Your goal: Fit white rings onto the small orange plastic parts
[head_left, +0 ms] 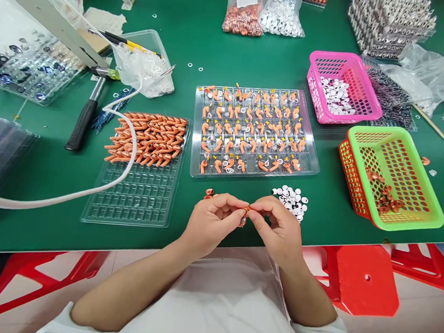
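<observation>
Both hands meet above the table's front edge, pinching a small orange-brown part between thumbs and forefingers. My left hand is closed on its left side, my right hand on its right. The fingers cover most of the part, so its exact kind is hidden. Beside my right hand lies a pile of white discs, some showing black. A few copper-coloured pieces lie just behind my left hand. Farther back, a clear compartment tray holds rows of curved orange pieces with yellow tips.
At left, a clear tray carries stacked copper-coloured parts, crossed by a white hose. A hammer lies beyond it. At right stand a pink basket of white discs and a green basket of copper-coloured pieces. Bagged parts lie at the back.
</observation>
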